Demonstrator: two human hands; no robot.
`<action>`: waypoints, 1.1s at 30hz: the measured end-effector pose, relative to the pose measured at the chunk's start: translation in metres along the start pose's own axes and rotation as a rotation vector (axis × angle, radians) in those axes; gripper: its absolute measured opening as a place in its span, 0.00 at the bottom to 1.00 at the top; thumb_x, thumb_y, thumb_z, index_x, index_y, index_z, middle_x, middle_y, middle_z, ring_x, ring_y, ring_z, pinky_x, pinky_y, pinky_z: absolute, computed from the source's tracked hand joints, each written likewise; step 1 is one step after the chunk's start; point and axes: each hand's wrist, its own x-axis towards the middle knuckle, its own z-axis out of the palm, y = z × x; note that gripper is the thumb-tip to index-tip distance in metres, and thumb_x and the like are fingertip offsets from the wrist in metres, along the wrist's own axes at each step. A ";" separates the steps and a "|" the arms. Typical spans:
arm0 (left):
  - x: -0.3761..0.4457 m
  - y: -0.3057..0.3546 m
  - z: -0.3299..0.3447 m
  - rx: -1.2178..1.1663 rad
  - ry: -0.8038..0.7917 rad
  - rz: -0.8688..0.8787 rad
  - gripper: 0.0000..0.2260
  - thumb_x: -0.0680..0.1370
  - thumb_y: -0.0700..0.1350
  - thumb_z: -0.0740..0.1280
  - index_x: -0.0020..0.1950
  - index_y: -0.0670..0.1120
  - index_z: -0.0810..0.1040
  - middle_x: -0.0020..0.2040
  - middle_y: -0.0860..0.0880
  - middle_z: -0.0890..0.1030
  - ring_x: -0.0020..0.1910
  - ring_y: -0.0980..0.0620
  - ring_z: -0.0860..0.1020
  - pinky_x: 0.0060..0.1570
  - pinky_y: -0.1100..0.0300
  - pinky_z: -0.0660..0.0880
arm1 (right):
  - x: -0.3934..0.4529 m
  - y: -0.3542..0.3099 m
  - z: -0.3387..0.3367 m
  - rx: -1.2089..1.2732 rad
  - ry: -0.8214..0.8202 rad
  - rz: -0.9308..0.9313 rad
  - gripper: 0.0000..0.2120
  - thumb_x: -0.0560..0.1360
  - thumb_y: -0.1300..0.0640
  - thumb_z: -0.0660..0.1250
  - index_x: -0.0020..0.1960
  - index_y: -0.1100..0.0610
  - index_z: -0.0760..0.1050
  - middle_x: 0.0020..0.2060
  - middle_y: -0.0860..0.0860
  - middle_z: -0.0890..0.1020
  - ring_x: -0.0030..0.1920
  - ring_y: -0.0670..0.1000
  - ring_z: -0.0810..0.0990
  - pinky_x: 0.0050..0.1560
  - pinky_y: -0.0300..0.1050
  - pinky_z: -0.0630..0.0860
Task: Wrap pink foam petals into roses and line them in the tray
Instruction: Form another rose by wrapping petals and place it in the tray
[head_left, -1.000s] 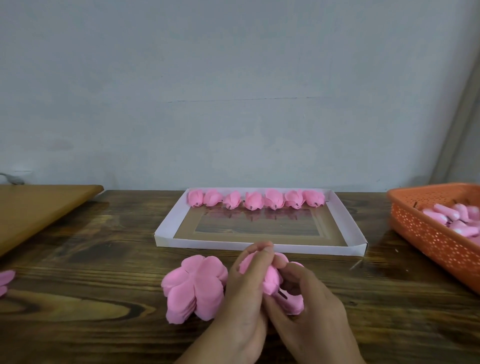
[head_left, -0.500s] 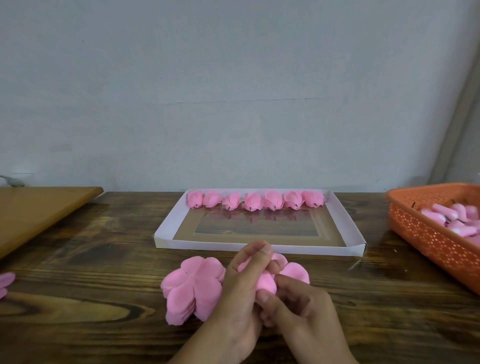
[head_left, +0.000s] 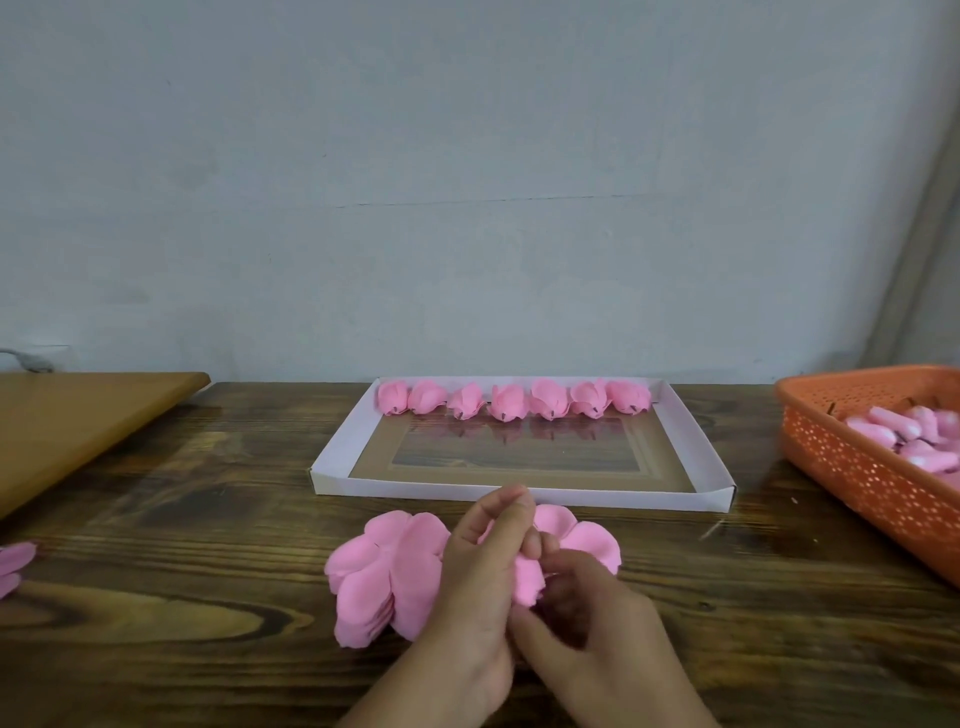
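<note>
Both hands meet at the near middle of the wooden table over one pink foam petal piece (head_left: 589, 540). My left hand (head_left: 480, 582) pinches its folded top between thumb and fingers. My right hand (head_left: 587, 618) curls round its lower part from the right. Just left of my hands lies a stack of flat pink petal pieces (head_left: 382, 571). Beyond them stands a shallow white tray (head_left: 332, 467), with several finished pink roses (head_left: 511, 400) in a row along its far wall.
An orange perforated basket (head_left: 862, 473) with pink foam buds stands at the right edge. A light wooden board (head_left: 78, 421) lies at the left. More pink petals (head_left: 13, 564) peek in at the far left edge. A grey wall runs behind the table.
My hands have turned the petal piece: a lobe that hung low on the right now spreads up to the right. My right hand has slid lower under it.
</note>
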 end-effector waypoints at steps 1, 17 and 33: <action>0.000 -0.001 -0.001 -0.011 0.001 -0.004 0.05 0.69 0.47 0.75 0.43 0.50 0.83 0.30 0.48 0.75 0.28 0.49 0.75 0.32 0.58 0.75 | -0.002 0.002 0.003 -0.122 0.030 -0.137 0.18 0.69 0.49 0.75 0.54 0.33 0.76 0.46 0.27 0.81 0.44 0.33 0.82 0.46 0.26 0.75; -0.007 0.006 0.003 0.045 -0.111 0.016 0.14 0.66 0.49 0.76 0.48 0.47 0.81 0.31 0.44 0.76 0.21 0.51 0.72 0.18 0.67 0.65 | 0.003 -0.010 -0.006 0.554 -0.195 0.220 0.11 0.68 0.54 0.70 0.38 0.61 0.84 0.31 0.60 0.81 0.32 0.54 0.80 0.34 0.41 0.77; -0.001 -0.004 0.000 0.067 -0.091 0.059 0.18 0.63 0.52 0.81 0.51 0.52 0.85 0.30 0.45 0.79 0.31 0.48 0.80 0.38 0.55 0.75 | -0.005 -0.003 -0.001 0.052 -0.061 0.044 0.16 0.77 0.57 0.68 0.57 0.37 0.79 0.35 0.45 0.85 0.38 0.43 0.83 0.44 0.40 0.80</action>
